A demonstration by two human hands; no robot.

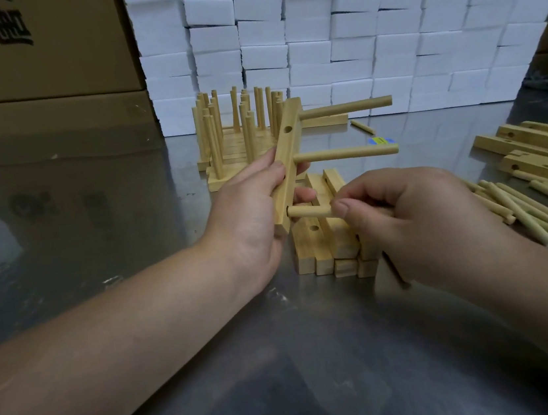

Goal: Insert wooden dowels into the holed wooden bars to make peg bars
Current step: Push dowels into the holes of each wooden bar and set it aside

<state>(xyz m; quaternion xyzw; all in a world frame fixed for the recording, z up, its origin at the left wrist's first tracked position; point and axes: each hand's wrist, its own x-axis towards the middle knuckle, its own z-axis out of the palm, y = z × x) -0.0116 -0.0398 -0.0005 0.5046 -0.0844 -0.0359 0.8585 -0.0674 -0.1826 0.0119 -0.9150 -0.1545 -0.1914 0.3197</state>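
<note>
**Seating third dowel in hand-held bar**

Holds the holed bar [289,157] up off the worktop [284,361] in the left hand [249,210], forearm in from lower left. Wraps the left fingers tight round the bar's lower half, with one fingertip showing on the dowel side. Brings the right hand [415,214] in from lower right, knuckles up. Pinches the third dowel [307,211] between thumb and curled fingers, its far end hidden in the fist. Sets that dowel's tip at the bar's lowest hole; cannot tell how deep.

Stands the bar near upright, top leaning away and to the right. Pale wood, square section. Carries a top dowel [346,107] and a middle dowel [345,153], both sticking out to the right, roughly level, with an empty hole [287,129] between them.

Under the hands, a stack of bars [322,246] on the worktop, partly covered by the right hand. Behind, finished peg bars [231,126] packed together, pegs upright. At right, spare holed bars [542,153] lying flat, with loose dowels [525,211] heaped just in front. Past the held bar, a stray dowel [362,126] and a blue-yellow label [381,140]. At the back, a wall of white blocks [383,38]; far left, cardboard boxes [34,64] with black print.
</note>
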